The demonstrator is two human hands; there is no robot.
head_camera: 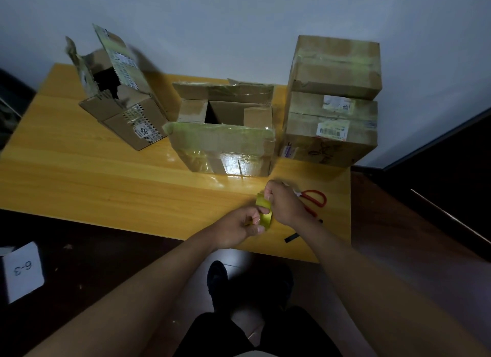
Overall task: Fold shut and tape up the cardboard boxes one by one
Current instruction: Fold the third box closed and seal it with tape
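A roll of yellowish tape (pixel 265 218) is held over the table's front edge. My left hand (pixel 237 230) grips the roll from the left, and my right hand (pixel 283 201) pinches the loose tape end (pixel 261 200) just above it. An open cardboard box (pixel 223 141) stands straight ahead, its flaps up and its front covered in old tape. A second open box (pixel 119 99) with torn flaps stands tilted at the back left. Two shut, taped boxes are stacked at the right: the lower box (pixel 332 133) and the upper box (pixel 337 67).
Red-handled scissors (pixel 314 200) lie on the wooden table (pixel 79 170) just right of my right hand. A short black strip (pixel 291 237) lies near the front edge. A white card marked 6-3 (pixel 24 270) sits on the dark floor at the left. A wall stands behind the boxes.
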